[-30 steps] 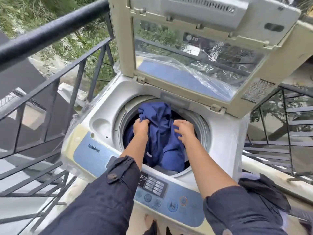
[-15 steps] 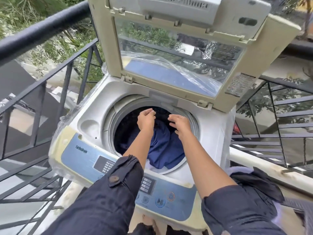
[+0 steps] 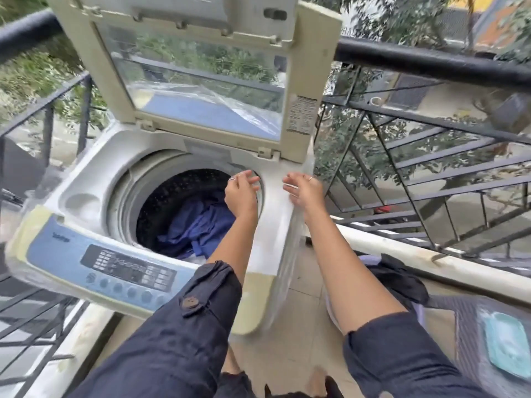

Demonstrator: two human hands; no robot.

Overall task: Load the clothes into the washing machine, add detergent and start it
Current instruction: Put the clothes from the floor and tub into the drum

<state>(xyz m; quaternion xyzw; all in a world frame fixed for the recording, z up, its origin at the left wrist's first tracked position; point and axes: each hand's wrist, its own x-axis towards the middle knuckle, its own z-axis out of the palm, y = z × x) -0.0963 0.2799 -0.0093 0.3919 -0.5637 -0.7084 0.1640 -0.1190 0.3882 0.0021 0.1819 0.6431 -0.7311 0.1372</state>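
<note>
A top-loading washing machine (image 3: 94,173) stands with its lid (image 3: 310,81) raised. Blue clothes (image 3: 198,228) lie inside the dark drum. My left hand (image 3: 241,193) hovers over the drum's right rim with relaxed fingers, holding nothing. Beyond the machine's right side, my right hand (image 3: 304,191) is in the air, fingers loosely spread and empty. A blue control panel (image 3: 126,268) with buttons runs along the machine's front. More dark and lilac clothes (image 3: 399,280) lie piled low on the right.
Black metal railings (image 3: 431,64) enclose the balcony on the left and right. A pale ledge (image 3: 402,251) runs behind the clothes pile. A grey woven surface at the lower right holds a teal tray (image 3: 508,343).
Both hands let go of the blue garment, which dropped into the drum. They rose and moved right, the right hand now past the machine's edge. The view swung rightward.
</note>
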